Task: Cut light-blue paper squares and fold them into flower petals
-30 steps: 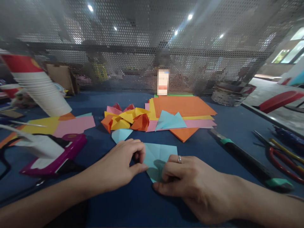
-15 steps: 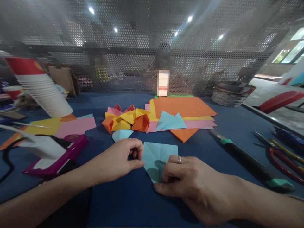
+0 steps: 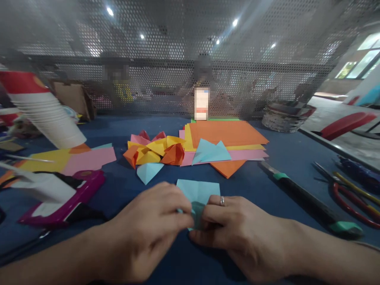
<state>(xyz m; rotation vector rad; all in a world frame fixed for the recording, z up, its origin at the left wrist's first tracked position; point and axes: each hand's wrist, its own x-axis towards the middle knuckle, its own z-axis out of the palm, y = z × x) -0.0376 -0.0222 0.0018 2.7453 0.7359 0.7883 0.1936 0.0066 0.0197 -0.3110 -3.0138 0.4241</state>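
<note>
From afar I'm watching the light-blue paper (image 3: 199, 190) lying between the left hand (image 3: 157, 219) and the right hand (image 3: 239, 221), extending away beyond both; the left is pinching its left side (blur is softening my view), the right is clamping its near-right part.

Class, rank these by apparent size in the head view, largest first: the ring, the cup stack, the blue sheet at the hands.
1. Cup stack
2. Blue sheet, partly hidden
3. Ring, on the right hand
</note>
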